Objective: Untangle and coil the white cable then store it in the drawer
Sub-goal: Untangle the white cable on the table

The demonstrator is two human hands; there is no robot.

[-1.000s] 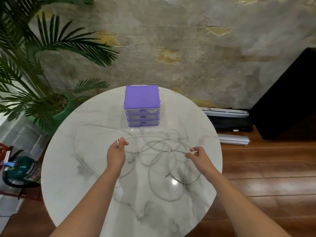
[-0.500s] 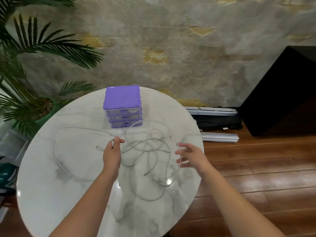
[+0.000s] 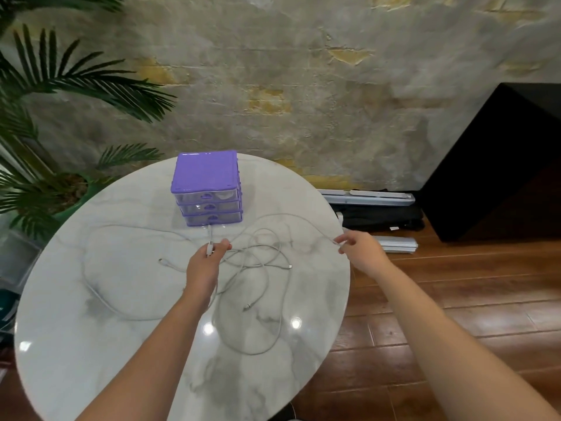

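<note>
A white cable (image 3: 267, 259) lies in tangled loops across the round marble table (image 3: 91, 344), with a wide loop trailing to the left. My left hand (image 3: 204, 265) pinches a white plug end near the table's middle, just in front of the purple drawer unit (image 3: 206, 189). My right hand (image 3: 359, 252) pinches a strand of the cable at the table's right edge, holding it lifted and stretched toward the drawers. The unit has three clear drawers, all shut.
A potted palm (image 3: 54, 165) stands at the left behind the table. On the wooden floor to the right lie flat grey panels (image 3: 367, 197), a black bag (image 3: 379, 218) and a large black box (image 3: 501, 165). A rough wall rises behind.
My right hand let go of the cable, opened, then pinched a strand farther right and pulled it out to the table's edge. The left hand kept its plug end.
</note>
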